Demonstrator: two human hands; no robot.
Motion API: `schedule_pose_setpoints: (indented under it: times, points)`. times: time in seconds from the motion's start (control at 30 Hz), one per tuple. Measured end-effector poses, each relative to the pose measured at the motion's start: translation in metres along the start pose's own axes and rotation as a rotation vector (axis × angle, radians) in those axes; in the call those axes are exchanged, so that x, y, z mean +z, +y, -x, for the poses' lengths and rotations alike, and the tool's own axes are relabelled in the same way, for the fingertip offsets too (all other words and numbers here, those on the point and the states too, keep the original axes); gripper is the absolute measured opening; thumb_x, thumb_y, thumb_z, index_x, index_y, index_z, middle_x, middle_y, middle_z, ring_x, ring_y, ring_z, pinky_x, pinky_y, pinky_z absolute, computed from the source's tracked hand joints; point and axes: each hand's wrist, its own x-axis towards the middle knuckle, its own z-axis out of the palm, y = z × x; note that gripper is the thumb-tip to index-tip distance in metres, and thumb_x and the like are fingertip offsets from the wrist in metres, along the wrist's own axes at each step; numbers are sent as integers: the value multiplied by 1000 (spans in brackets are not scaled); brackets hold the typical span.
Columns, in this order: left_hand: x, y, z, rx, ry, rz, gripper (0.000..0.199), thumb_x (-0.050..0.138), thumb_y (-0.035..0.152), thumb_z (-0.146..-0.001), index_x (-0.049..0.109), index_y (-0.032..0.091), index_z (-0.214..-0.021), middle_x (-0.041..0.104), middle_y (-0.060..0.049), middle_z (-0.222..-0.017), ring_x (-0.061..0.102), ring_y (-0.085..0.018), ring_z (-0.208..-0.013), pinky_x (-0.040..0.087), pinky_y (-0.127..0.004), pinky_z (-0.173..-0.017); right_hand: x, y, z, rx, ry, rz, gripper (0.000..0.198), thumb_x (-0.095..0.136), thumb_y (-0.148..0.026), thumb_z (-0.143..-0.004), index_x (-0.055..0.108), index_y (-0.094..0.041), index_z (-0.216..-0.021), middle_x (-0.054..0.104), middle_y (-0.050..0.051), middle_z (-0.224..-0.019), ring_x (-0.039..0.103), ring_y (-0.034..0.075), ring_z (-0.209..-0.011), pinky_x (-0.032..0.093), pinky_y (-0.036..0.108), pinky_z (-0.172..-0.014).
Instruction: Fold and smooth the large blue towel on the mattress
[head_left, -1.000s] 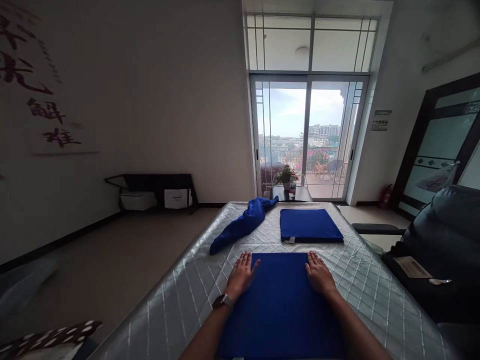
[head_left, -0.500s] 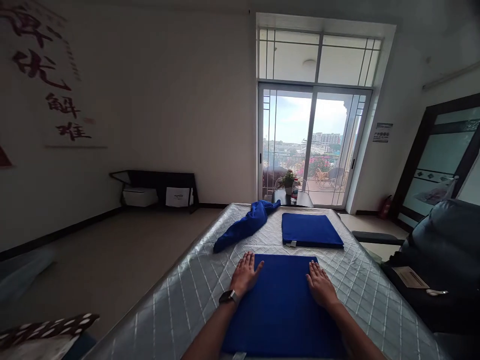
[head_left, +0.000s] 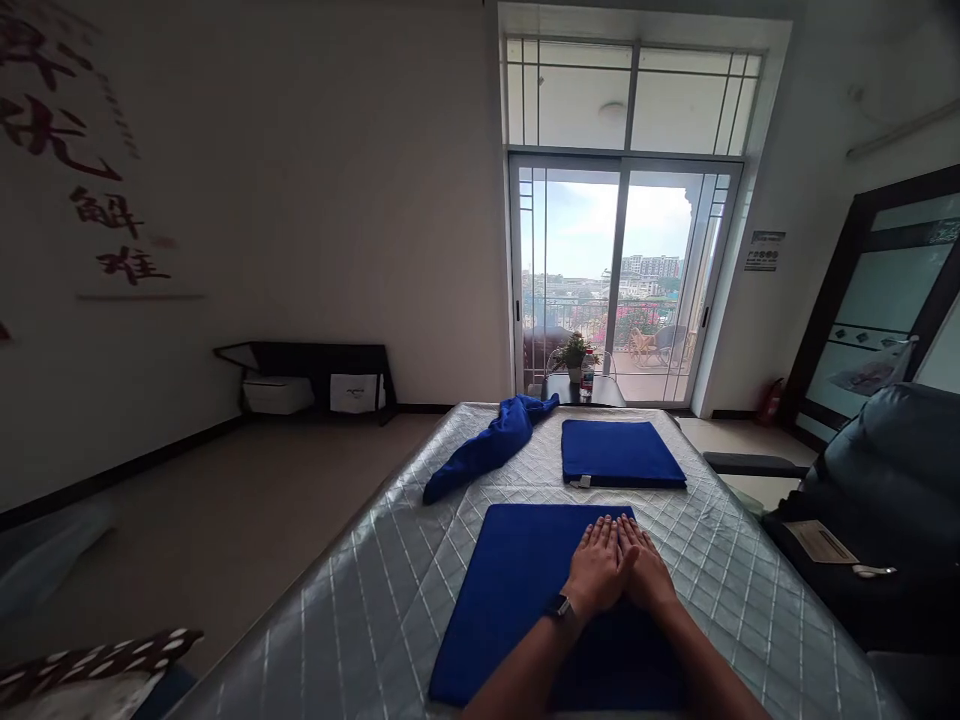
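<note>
A flat blue fabric square (head_left: pixel 495 590), cushion-like, lies on the silver quilted cover (head_left: pixel 360 610) right in front of me. My left hand (head_left: pixel 598 570), with a dark watch on the wrist, rests flat on its right half, fingers stretched forward. Beside it and touching it, my right hand (head_left: pixel 649 572) lies flat near the right edge, its thumb overlapping the left hand. Neither hand grasps anything. Farther back is a similar blue fabric square (head_left: pixel 622 452) with a white tag at its near edge. Left of that lies a crumpled blue cloth (head_left: pixel 491 445).
Past the far edge stands a small table (head_left: pixel 600 390) with a potted plant (head_left: pixel 575 352) and a bottle (head_left: pixel 587 374). A black armchair (head_left: pixel 892 470) is at the right. Low against the wall, a black bench (head_left: pixel 322 360) has white boxes under it.
My left hand has moved right across the blue square, from its left edge to beside my right hand. The right hand has hardly moved. The view has shifted slightly.
</note>
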Motion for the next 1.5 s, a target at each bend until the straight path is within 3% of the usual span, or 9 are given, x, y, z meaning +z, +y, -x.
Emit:
schedule_pose_setpoints:
  times: [0.07,0.13,0.4,0.5,0.8,1.0,1.27,1.43,1.5]
  points:
    - [8,2,4,1,4,42,80,4,59,-102,30,8,-159,32,-14,-166,20,-25,-157,22,-46,-129,1,1,-1,1,-3,-11,64,26,-29,-99,27,-10,-160,19,9,-169,12,21,-157,12,39,-127]
    - [7,-13,12,-44,13,27,79,5,58,-102,31,9,-159,33,-14,-166,21,-26,-156,23,-48,-128,1,0,-2,33,-4,-34,65,22,-35,-101,26,-9,-160,20,9,-168,13,21,-157,13,39,-127]
    - [-41,-132,73,-331,41,-166,82,14,62,-102,32,5,-157,32,-17,-165,25,-29,-155,24,-49,-127,-5,-6,-2,86,10,-58,67,17,-38,-102,24,-6,-160,21,9,-169,13,18,-157,10,37,-127]
    - [-45,-157,89,-360,77,-204,78,14,58,-103,32,4,-157,31,-18,-165,27,-29,-154,26,-48,-126,-5,-6,-2,89,5,-43,67,18,-38,-102,24,-6,-160,21,10,-169,13,18,-157,10,37,-127]
    - [-34,-165,88,-354,124,-222,76,15,58,-103,36,8,-156,36,-17,-163,30,-29,-153,31,-48,-124,-10,-14,13,83,-8,2,67,17,-38,-101,28,-7,-160,22,9,-168,13,20,-157,10,39,-127]
    - [-33,-169,90,-354,116,-213,79,15,59,-103,33,3,-156,31,-19,-165,27,-27,-154,26,-46,-126,0,-14,32,106,-4,-13,67,17,-39,-102,25,-8,-161,20,9,-168,13,19,-156,12,39,-127]
    - [-29,-172,90,-336,116,-227,80,17,61,-103,32,4,-157,31,-19,-165,27,-28,-154,28,-47,-125,-2,-16,34,120,3,-71,67,19,-38,-101,24,-6,-161,19,9,-168,13,21,-157,13,41,-127]
    - [-27,-181,88,-302,96,-305,73,21,56,-104,37,6,-155,36,-20,-163,32,-31,-152,33,-51,-123,-7,-19,38,135,-1,-86,66,18,-36,-102,23,-7,-161,17,9,-169,13,20,-157,13,41,-127]
    - [-30,-173,83,-313,104,-337,75,22,58,-103,40,4,-153,39,-22,-161,34,-34,-151,34,-55,-122,-10,-20,39,136,-7,-101,66,18,-36,-102,22,-6,-160,17,9,-169,13,20,-157,12,40,-127]
